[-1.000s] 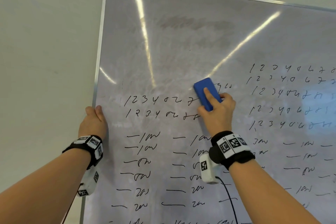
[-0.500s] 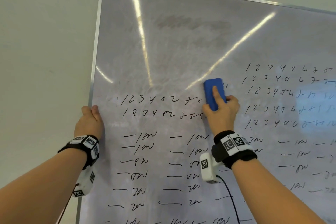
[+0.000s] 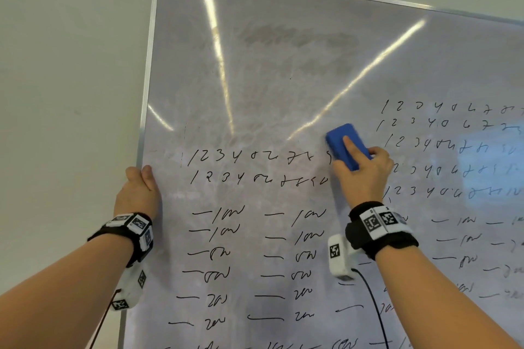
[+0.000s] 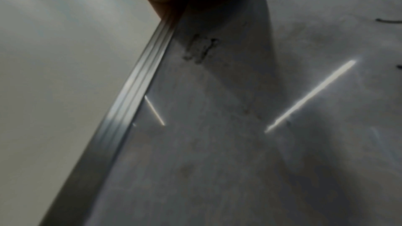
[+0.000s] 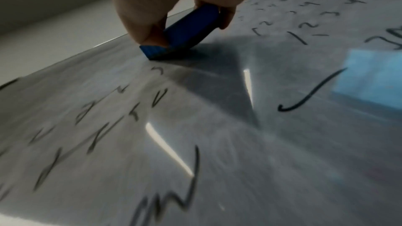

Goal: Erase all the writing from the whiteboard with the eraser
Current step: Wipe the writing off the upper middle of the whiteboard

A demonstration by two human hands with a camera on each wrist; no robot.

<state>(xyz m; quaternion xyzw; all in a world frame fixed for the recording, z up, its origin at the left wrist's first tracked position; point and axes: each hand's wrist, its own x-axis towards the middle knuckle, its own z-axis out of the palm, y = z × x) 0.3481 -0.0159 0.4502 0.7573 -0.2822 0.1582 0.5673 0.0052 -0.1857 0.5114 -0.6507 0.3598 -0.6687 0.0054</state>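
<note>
The right hand [image 3: 360, 176] grips the blue eraser [image 3: 346, 146] against the whiteboard [image 3: 283, 65], the left hand [image 3: 137, 193] clasps its frame; the upper part of the frame is wiped, many lines of writing [image 3: 255, 167] remain.

Left hand [image 3: 137, 193] blocks whiteboard's [image 3: 283, 65] left frame.

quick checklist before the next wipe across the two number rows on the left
1. Grip: right hand holds the blue eraser, forefinger along its back. Ok.
2. Contact: in the right wrist view only the eraser's lower edge meets the board, the rest tilted up. Not ok for a full-width wipe.
3. Board steadied: left hand grips the frame's left edge. Ok.
4. Start point: eraser sits at the right end of the upper number row. Ok.
5. Path: nothing lies over either row. Ok.
6. Eraser pad condition: hidden. Cannot tell.
</note>
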